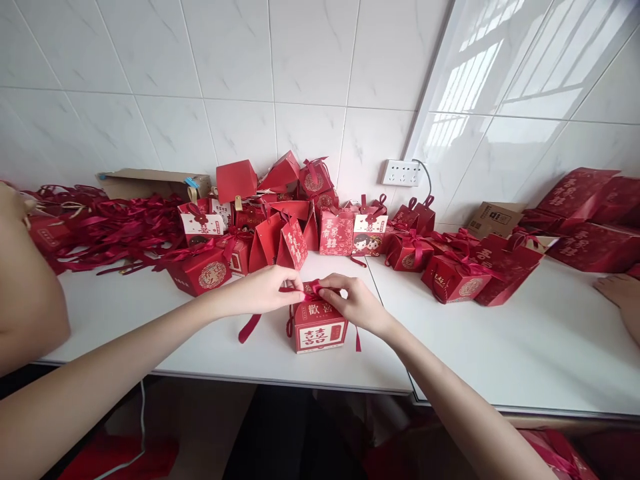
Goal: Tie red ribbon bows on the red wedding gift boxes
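Smooth white table (215,353) under the boxy red cardboard gift box (321,335); left hand (280,288) and right hand (354,301) finger-pinch glossy crimson ribbon (315,287) atop it; I'd tighten evenly.

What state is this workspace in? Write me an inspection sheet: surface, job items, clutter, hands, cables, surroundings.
Surface: white tabletop, with a seam between two panels.
Job items: red box upright near the front edge; ribbon on its top, tails loose at both sides.
Clutter: ribbon heap at back left; finished-looking gift boxes along the wall; open cardboard carton behind the heap.
Hands: left hand and right hand both pinch the ribbon.
Cables: dark cable at the wall socket; white cable below the front edge.
Surroundings: tiled wall; another person's hand at far right.
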`<state>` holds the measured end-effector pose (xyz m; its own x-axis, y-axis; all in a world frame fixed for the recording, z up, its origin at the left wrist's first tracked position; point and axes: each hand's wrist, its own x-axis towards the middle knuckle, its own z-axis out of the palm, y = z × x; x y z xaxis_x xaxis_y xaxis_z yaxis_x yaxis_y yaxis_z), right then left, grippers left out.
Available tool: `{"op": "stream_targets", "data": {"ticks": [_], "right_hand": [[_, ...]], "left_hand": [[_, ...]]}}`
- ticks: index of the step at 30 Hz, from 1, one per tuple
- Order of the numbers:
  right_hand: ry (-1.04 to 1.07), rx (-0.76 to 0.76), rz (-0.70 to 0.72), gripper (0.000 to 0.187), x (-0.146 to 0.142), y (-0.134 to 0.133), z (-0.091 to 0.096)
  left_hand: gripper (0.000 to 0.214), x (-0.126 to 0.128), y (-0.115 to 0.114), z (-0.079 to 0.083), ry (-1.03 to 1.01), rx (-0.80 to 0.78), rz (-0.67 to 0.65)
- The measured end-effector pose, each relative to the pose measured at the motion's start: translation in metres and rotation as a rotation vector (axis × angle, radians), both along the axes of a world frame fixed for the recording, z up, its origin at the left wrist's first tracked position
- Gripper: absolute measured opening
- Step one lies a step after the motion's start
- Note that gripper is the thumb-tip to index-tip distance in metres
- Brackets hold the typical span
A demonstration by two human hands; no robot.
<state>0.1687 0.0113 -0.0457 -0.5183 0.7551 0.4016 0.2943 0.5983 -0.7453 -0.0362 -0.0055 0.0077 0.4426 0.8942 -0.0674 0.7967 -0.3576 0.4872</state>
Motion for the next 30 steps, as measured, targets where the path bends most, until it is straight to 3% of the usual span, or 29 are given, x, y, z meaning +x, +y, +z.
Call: {"op": "stream_targets", "data": {"ticks": [5,9,14,23,27,30], "right_hand": [[-0.016,0.033,0.008,0.022,-0.001,-0.001,-0.002],[0.042,-0.035,-0.038,0.014,-0.003,0.0,-0.006],[0.127,-0.098,-0.105,0.006,-0.006,0.001,-0.009],[0.072,-0.062,-0.051,0.014,-0.004,-0.002,-0.006],[0.102,-0.045,-0.095,0.008,-0.004,-0.001,-0.011],[0.133,-0.056,-0.114,0.006,-0.005,-0.001,-0.012]], "left_hand": [[0.031,0.001,-0.004,0.005,0.16,0.067,-0.06],[0.018,0.006,-0.011,0.01,0.284,0.251,-0.161],[0.024,0.013,-0.014,0.015,0.363,0.394,-0.157],[0.024,0.014,-0.013,0.02,0.281,0.315,-0.116],[0.027,0.015,-0.015,0.019,0.305,0.3,-0.127],[0.02,0.015,-0.014,0.014,0.282,0.294,-0.057]]}}
